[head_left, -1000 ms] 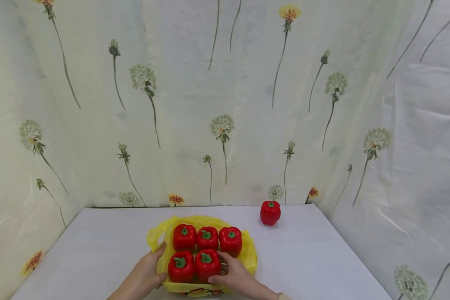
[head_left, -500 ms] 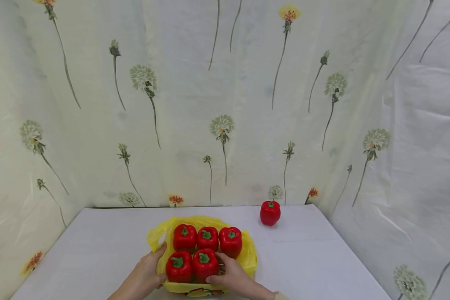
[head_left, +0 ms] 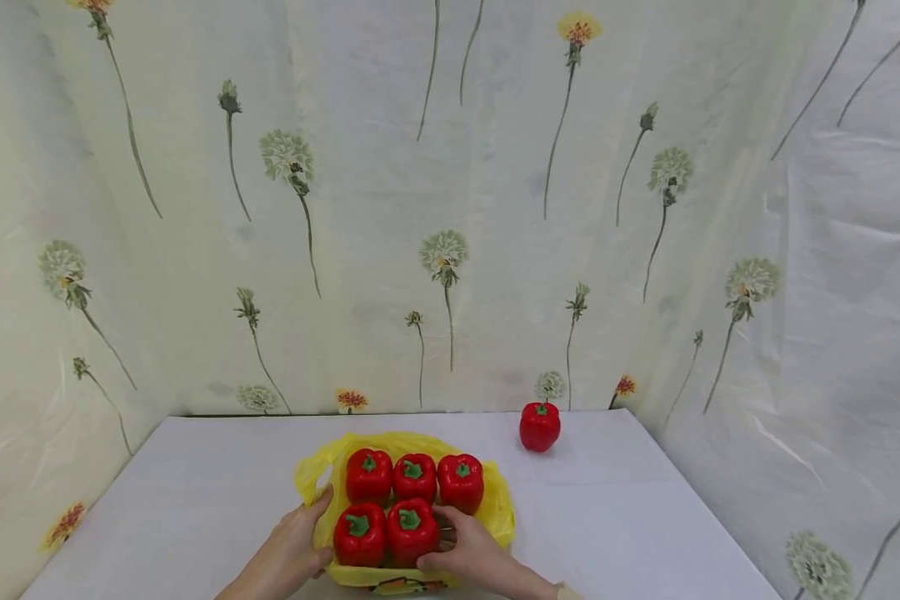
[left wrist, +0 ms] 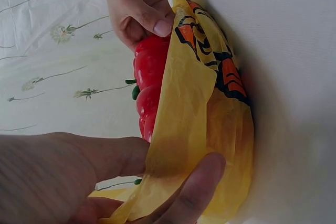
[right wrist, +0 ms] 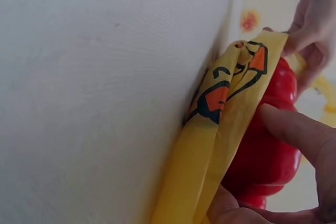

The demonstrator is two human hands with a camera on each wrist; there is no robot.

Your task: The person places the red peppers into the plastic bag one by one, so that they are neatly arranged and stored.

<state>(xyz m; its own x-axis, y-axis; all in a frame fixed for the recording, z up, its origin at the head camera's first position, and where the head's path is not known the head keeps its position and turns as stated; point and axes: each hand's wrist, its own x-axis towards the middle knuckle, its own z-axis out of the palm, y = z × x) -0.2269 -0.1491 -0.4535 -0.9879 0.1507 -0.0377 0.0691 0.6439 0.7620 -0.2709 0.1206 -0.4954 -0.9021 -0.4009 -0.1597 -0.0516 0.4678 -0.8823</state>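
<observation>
A yellow plastic bag (head_left: 504,508) with an orange and black print lies spread on the table, its mouth facing up. Three red bell peppers with green stems form its back row. In front of them sit a left pepper (head_left: 360,537) and a right pepper (head_left: 412,542). My left hand (head_left: 294,537) pinches the bag's left edge between thumb and fingers, as the left wrist view (left wrist: 184,182) confirms. My right hand (head_left: 476,554) holds the front right pepper from its right side, thumb in front and fingers behind. The bag's front wall hides the peppers' lower parts.
Another red bell pepper (head_left: 540,427) stands alone at the table's back right. The white table (head_left: 615,517) extends to both sides of the bag. A flower-printed curtain (head_left: 375,208) hangs behind the table and along its sides.
The two front peppers shifted slightly left with my right hand, then came a little back to the right. My left hand and the bag stay about where they were.
</observation>
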